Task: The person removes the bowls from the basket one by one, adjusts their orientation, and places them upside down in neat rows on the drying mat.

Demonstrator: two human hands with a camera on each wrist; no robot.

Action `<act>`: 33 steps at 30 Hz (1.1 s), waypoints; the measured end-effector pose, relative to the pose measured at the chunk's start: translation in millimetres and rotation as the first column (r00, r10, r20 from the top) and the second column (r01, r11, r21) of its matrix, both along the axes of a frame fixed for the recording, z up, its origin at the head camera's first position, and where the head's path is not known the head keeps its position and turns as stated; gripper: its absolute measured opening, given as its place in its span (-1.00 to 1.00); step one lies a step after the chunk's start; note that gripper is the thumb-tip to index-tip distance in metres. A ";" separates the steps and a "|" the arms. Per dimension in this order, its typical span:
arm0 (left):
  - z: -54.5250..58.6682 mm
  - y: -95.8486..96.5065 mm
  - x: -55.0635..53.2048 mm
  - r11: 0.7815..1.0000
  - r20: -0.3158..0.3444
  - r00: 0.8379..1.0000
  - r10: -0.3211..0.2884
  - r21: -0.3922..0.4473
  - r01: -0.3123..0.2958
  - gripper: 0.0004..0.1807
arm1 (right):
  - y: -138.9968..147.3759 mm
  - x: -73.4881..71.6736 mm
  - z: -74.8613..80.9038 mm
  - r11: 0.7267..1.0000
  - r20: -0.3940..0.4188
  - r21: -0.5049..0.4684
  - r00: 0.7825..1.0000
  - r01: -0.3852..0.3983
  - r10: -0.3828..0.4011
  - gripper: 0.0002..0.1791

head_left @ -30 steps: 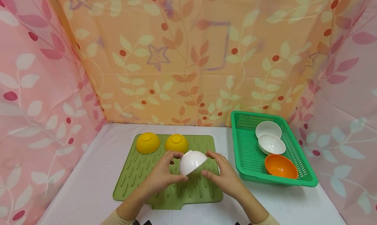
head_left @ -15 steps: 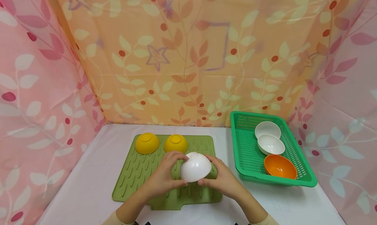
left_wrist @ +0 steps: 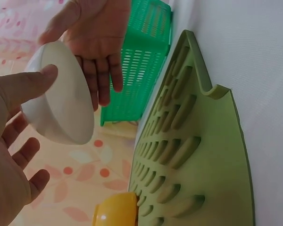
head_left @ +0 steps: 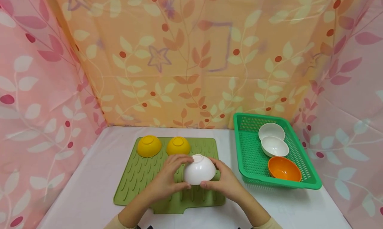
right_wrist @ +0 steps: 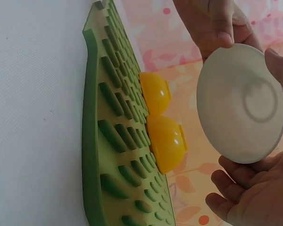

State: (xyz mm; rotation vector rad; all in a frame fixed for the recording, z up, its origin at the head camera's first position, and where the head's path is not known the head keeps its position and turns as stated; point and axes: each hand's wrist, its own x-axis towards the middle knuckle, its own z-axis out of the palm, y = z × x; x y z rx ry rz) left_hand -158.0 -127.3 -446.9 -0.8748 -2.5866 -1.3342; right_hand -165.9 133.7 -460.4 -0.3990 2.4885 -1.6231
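Note:
Both hands grip a white bowl point(head_left: 199, 170) above the green draining mat point(head_left: 134, 185), its foot turned up and its opening facing down. My left hand point(head_left: 167, 179) holds the bowl's left side, thumb at the rim and fingers near the foot. At the right side, my right hand point(head_left: 225, 180) pinches it with the thumb low on the rim. In the right wrist view the inside of the bowl point(right_wrist: 231, 108) shows, with a thumb on either edge. Two yellow bowls, one at the left point(head_left: 149, 146) and one nearer the middle point(head_left: 178, 146), lie upside down along the mat's far edge.
To the right stands a green plastic basket point(head_left: 249, 175). Inside it rest two white bowls, the rear one point(head_left: 271, 131) touching the front one point(head_left: 275, 146), and an orange bowl point(head_left: 284, 169). Patterned cloth point(head_left: 191, 62) hangs behind and on both sides of the white table point(head_left: 98, 169).
My right hand, apart from the white bowl a second ago, has closed on its right side. The bowl has turned from a steep tilt to more level and moved slightly right.

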 end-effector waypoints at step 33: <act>1.6 -9.3 -10.2 0.967 0.298 0.950 -0.095 0.253 0.017 -0.06 | 4.5 -1.1 0.8 0.965 -0.226 -0.215 0.969 -0.148 0.098 0.09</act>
